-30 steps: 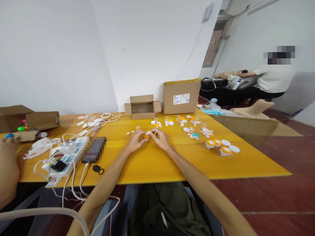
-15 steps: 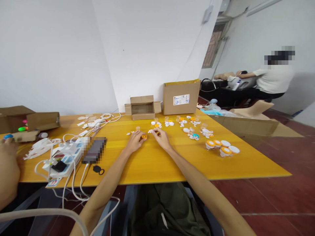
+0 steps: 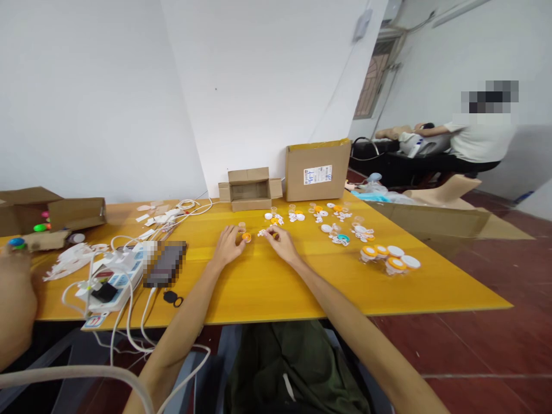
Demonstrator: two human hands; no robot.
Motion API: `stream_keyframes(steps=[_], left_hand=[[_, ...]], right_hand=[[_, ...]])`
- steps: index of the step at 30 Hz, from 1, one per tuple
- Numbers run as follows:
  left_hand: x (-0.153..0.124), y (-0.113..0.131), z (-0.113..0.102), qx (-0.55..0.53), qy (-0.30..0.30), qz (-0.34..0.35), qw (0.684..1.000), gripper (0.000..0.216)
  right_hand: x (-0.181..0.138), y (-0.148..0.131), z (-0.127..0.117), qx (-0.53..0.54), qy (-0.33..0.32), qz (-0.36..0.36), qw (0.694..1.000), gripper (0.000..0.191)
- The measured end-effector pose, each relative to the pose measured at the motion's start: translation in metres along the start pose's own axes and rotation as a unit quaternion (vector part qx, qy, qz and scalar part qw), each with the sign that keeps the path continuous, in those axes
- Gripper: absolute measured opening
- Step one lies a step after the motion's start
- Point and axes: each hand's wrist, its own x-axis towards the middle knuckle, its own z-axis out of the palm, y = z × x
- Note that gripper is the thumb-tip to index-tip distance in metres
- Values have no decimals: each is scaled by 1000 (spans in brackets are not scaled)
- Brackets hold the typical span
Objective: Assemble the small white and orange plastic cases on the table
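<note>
My left hand [image 3: 227, 245] rests on the yellow table with its fingers apart. Its thumb is close to a small round orange lid [image 3: 246, 236], and its fingertips reach toward a clear plastic cup [image 3: 242, 226]; whether they touch is too small to tell. My right hand [image 3: 280, 242] pinches a small white piece with dark marks [image 3: 261, 233] between thumb and fingers, low over the table. Beyond the right hand lie sets of clear cups, white and orange lids [image 3: 297, 216] and spotted white pieces. A teal ring [image 3: 342, 238] lies to the right.
Several lidded containers [image 3: 394, 261] stand together at right. An open carton [image 3: 250, 192] and a taller closed box [image 3: 318, 171] stand at the back. To the left are a phone [image 3: 166, 263], a power strip [image 3: 123, 282] and cables. Another person's hand [image 3: 17, 264] holds a blue-green ball far left.
My left hand has opened and moved slightly left, off the orange lid, which now sits a little further left. My right hand has barely shifted left with the small white piece.
</note>
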Motion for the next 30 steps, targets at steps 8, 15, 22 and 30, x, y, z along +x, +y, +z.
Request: stream_keyframes(steps=[8, 15, 22, 30], left_hand=[[-1, -39, -9, 33, 57, -82, 994, 25], [-2, -49, -8, 2, 29, -125, 992, 13], [3, -38, -13, -91, 23, -132, 987, 9], [4, 4, -2, -295, -8, -147, 944, 27]], right_hand=[[1, 5, 1, -34, -35, -21, 999, 18], [0, 6, 2, -49, -56, -23, 997, 14], [0, 6, 3, -42, -65, -26, 997, 17], [-2, -5, 1, -4, -96, -31, 995, 22]])
